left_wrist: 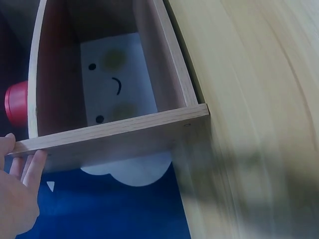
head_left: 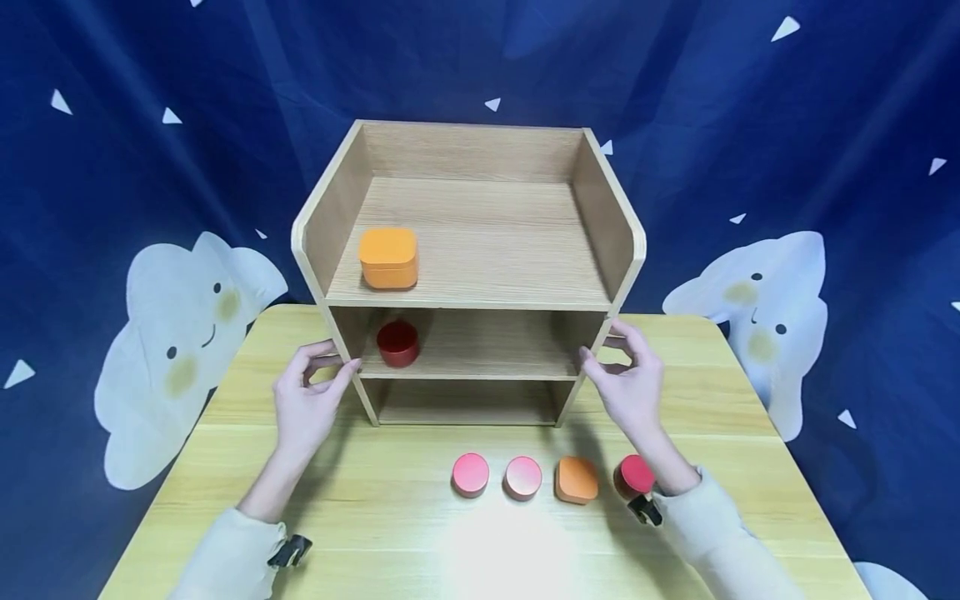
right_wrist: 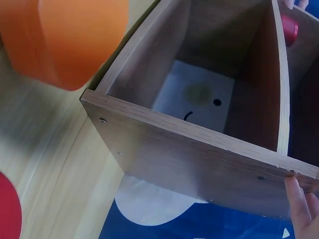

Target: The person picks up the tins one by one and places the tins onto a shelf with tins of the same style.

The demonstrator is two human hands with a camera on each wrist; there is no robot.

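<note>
A light wooden shelf unit [head_left: 480, 242] with an open top tray and two lower compartments stands on the table. My left hand [head_left: 311, 404] pinches its left side panel, thumb at the front edge and fingers along the outer face. On the opposite side panel, my right hand [head_left: 628, 387] holds the same way, beside the middle compartment. An orange rounded-square box [head_left: 388, 258] sits at the front left of the top tray. Below it, a dark red round container [head_left: 397, 343] stands at the left of the middle compartment. The bottom compartment shows only bare wood.
On the table before the unit lie a pink round container [head_left: 470, 475], a lighter pink round one [head_left: 522, 478], an orange rounded-square box [head_left: 577, 480] and a red round container [head_left: 636, 475], partly behind my right wrist. A blue curtain [head_left: 480, 50] hangs behind the table.
</note>
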